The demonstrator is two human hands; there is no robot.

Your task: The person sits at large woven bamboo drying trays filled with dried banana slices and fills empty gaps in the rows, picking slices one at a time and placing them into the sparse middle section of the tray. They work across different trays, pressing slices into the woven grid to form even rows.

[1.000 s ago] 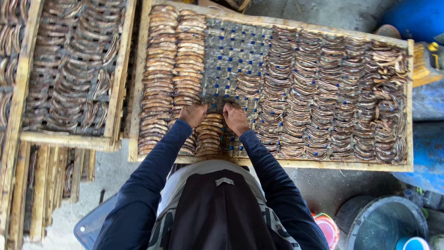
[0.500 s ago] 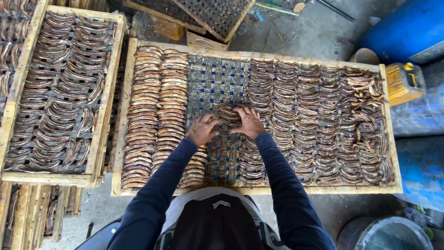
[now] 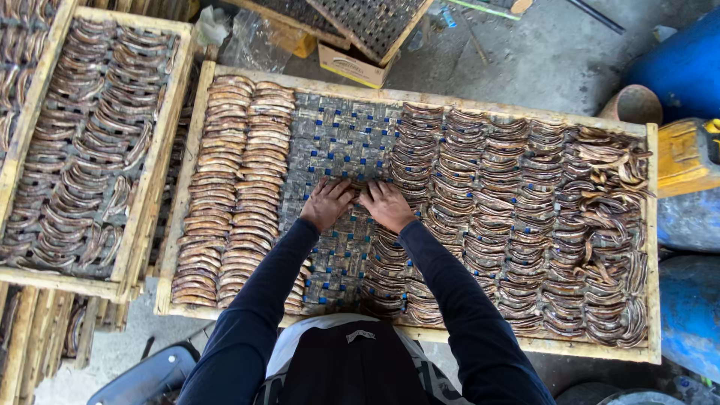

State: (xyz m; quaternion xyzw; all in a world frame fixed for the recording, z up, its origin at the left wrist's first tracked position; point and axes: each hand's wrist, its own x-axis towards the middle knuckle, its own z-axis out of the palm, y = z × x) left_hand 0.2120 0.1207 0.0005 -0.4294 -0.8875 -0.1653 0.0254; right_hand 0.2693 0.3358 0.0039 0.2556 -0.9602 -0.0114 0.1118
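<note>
Moved further up the bare strip of mesh since a second ago, left hand (image 3: 328,202) and right hand (image 3: 385,204) now side by side, almost touching, fingers curled down over a few dried curved fish pieces (image 3: 358,185) at the middle of the wooden drying tray (image 3: 652,247); cannot tell whether actually pinched or merely pressed flat. Probably light, stiff and brittle, slightly oily, so best taken by the thicker middle of the curve rather than the thin tips, between neighbouring rows (image 3: 240,187) left and right.
</note>
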